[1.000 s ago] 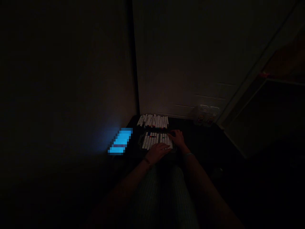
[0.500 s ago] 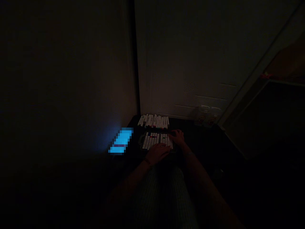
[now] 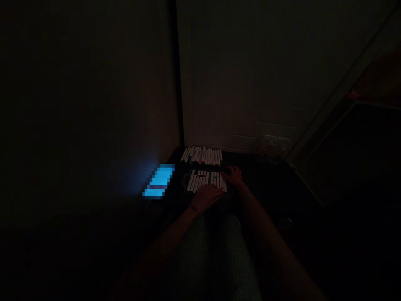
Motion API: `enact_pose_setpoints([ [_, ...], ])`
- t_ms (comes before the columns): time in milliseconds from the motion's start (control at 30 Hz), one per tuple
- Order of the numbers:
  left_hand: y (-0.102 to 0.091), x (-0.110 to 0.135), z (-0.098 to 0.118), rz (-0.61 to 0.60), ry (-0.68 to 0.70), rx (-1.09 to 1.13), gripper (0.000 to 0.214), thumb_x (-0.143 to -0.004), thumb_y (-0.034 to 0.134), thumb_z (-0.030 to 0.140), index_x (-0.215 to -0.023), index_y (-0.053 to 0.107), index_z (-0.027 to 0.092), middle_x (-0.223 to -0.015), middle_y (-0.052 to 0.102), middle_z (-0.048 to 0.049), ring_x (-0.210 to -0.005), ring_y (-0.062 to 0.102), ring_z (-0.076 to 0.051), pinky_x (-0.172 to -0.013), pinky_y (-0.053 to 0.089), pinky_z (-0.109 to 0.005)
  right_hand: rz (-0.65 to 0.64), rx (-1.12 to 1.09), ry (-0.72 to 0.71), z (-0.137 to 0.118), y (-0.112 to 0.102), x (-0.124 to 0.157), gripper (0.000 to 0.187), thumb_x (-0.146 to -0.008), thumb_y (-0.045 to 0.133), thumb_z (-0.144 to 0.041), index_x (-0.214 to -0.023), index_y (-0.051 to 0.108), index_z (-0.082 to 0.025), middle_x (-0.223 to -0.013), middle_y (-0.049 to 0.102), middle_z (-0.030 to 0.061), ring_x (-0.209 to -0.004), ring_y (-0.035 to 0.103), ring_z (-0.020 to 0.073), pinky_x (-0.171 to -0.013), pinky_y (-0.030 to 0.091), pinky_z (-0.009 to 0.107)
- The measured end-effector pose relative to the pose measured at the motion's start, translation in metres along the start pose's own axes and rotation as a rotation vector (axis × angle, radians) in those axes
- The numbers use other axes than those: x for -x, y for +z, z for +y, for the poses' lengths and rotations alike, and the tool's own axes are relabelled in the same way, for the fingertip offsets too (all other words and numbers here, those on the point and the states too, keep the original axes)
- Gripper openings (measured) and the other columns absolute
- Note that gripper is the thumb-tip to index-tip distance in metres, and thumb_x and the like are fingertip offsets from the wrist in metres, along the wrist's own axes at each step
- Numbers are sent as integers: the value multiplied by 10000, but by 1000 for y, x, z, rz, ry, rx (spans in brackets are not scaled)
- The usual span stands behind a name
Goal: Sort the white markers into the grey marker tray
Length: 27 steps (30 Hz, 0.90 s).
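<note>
White markers lie side by side in a clear case in front of me, some with coloured bands. My left hand rests over their near ends, fingers stretched out to the right. At the right end of the row is my right hand, its fingers bent but apart, touching the last markers or the case edge. In the dim light no marker shows clearly gripped in either hand. Behind the case lies a second row of loose white markers, with coloured ends towards me.
A glowing blue, pixelated screen is left of the case. Clear packages stand at the back right of the dark table, against the wall. My knees are below the near edge. The room is very dark.
The scene sits slightly higher in view and looks darker. Both hands keep nearly the same place on the marker row.
</note>
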<state>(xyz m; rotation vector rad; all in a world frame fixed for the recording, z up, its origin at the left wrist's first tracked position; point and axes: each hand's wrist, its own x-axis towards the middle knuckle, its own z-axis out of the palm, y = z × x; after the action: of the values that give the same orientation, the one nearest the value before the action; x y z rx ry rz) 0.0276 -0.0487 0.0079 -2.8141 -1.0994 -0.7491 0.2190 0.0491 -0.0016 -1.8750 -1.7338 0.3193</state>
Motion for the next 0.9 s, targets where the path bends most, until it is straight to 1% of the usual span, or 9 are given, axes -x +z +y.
enact_pose_setpoints([
  [167, 3, 0, -4, -2, -15, 9, 274, -860, 408, 323, -1093, 551, 346, -1088, 603, 48, -1049, 465, -141, -880, 356, -311, 29, -16, 9, 2, 3, -2, 609, -626, 578, -590, -1145, 488, -285, -1222, 336, 80, -1126, 329, 275, -917, 293, 391],
  [267, 3, -1, -3, 11, -15, 38, 267, -857, 418, 308, -1077, 567, 326, -1072, 610, 37, -1024, 486, -132, -873, 376, -297, 89, -33, -43, 4, 7, 1, 579, -637, 578, -576, -1132, 497, -288, -1236, 337, 76, -1131, 328, 274, -925, 290, 397],
  [400, 3, -2, -2, 30, 23, 125, 283, -867, 395, 277, -1099, 557, 294, -1094, 603, 35, -1015, 494, -117, -875, 401, -282, 160, -95, -105, 4, 8, 5, 549, -632, 589, -565, -1094, 532, -273, -1229, 369, 72, -1118, 347, 259, -929, 295, 380],
  [467, 3, -3, -3, 31, 36, 166, 288, -868, 392, 279, -1106, 554, 279, -1079, 611, 30, -1004, 497, -113, -875, 408, -276, 200, -177, -126, 2, 5, 6, 491, -661, 557, -565, -1048, 561, -264, -1205, 404, 66, -1109, 363, 237, -931, 294, 366],
  [533, 4, -3, -5, 35, 44, 176, 281, -864, 399, 290, -1091, 565, 272, -1076, 611, 21, -1003, 496, -117, -881, 408, -288, 272, -313, -132, 0, 1, 7, 435, -732, 464, -561, -1007, 580, -244, -1152, 458, 63, -1082, 394, 202, -931, 292, 342],
  [633, 6, -3, -8, 42, 45, 157, 269, -858, 412, 298, -1067, 579, 272, -1101, 596, 7, -1019, 489, -130, -888, 400, -317, 370, -571, -78, 0, -7, 10, 468, -808, 314, -541, -981, 585, -201, -1041, 539, 62, -992, 463, 164, -889, 325, 298],
  [700, 7, -3, -9, 44, 37, 148, 264, -855, 417, 301, -1060, 581, 272, -1111, 589, 6, -1020, 487, -132, -883, 399, -320, 372, -726, -37, 1, -11, 13, 507, -814, 273, -547, -966, 588, -180, -988, 573, 60, -917, 501, 156, -827, 362, 274],
  [767, 5, -4, -7, 44, 27, 141, 261, -854, 419, 305, -1057, 580, 272, -1105, 591, 7, -1015, 489, -132, -877, 398, -315, 348, -831, 0, 3, -14, 15, 535, -810, 260, -562, -941, 594, -165, -940, 596, 60, -849, 525, 152, -763, 384, 259],
  [900, -7, -2, 2, 67, -4, 104, 288, -855, 411, 311, -1111, 538, 277, -1106, 587, -1, -1028, 484, -139, -873, 393, -326, 314, -915, 49, 3, -15, 14, 576, -803, 244, -586, -858, 615, -149, -803, 616, 54, -735, 538, 144, -679, 391, 250],
])
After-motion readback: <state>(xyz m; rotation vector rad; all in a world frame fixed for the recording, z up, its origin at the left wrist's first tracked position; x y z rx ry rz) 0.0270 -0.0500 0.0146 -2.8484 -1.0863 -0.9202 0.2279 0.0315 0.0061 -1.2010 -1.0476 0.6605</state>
